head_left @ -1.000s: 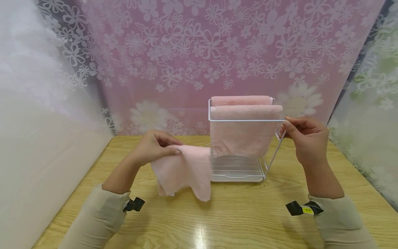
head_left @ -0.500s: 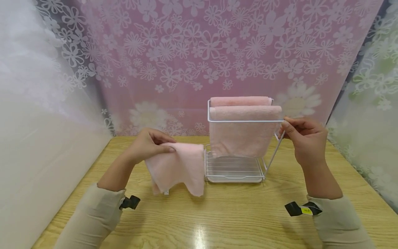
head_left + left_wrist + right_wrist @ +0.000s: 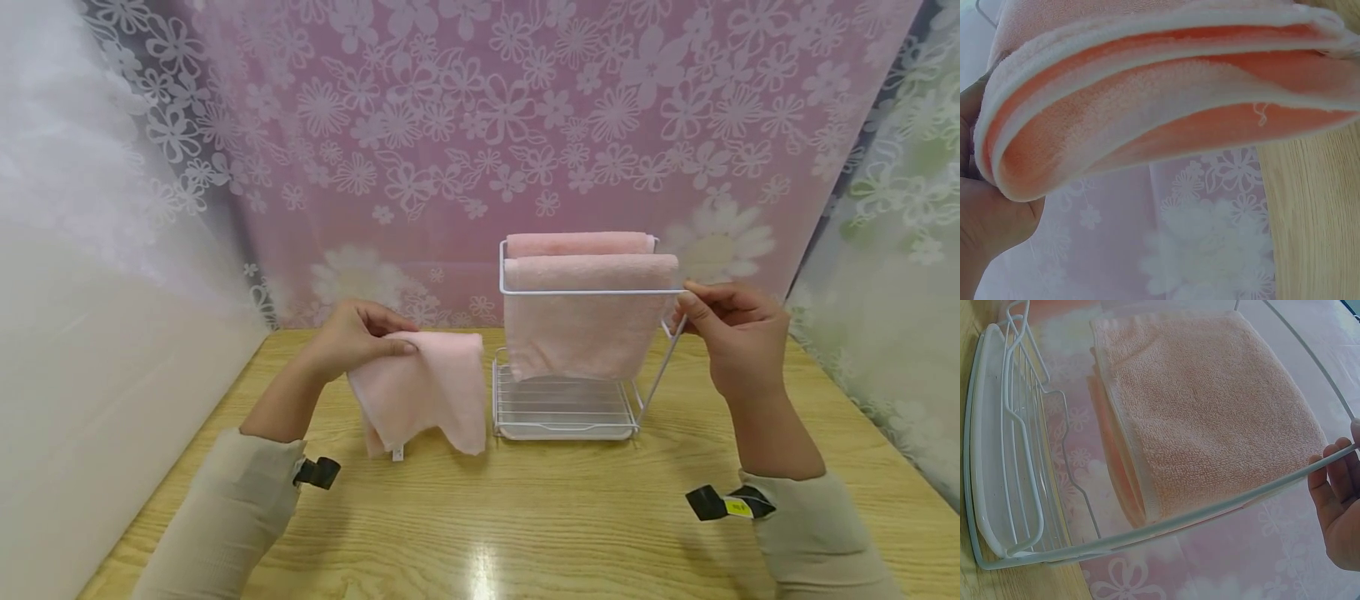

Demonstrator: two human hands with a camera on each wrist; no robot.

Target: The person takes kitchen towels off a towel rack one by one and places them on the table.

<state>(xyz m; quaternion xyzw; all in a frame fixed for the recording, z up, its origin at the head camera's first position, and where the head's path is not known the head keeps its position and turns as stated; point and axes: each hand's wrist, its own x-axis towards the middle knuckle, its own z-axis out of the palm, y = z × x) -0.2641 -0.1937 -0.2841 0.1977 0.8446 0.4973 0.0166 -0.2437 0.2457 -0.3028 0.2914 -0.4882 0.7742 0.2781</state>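
Note:
A pink towel (image 3: 435,379), folded in layers, hangs from my left hand (image 3: 352,340), which pinches its upper edge between thumb and fingers. The left wrist view shows the open layers of this towel (image 3: 1147,106) with white hems. My right hand (image 3: 742,333) grips the upper right corner of a white wire rack (image 3: 592,292). Two more pink towels are draped over the rack's upper bars: a front towel (image 3: 585,325) and a rear towel (image 3: 577,244) mostly hidden behind it. The held towel is left of the rack, apart from it.
At the rack's base, a wire shelf (image 3: 517,400) lies over a white drip tray (image 3: 562,433). The rack stands on a wood-grain table (image 3: 465,517). A flowered pink curtain (image 3: 450,167) hangs behind, with pale sheets on both sides.
My left hand has carried its towel left, away from the rack, and slightly up. My right hand has stayed at the rack's corner.

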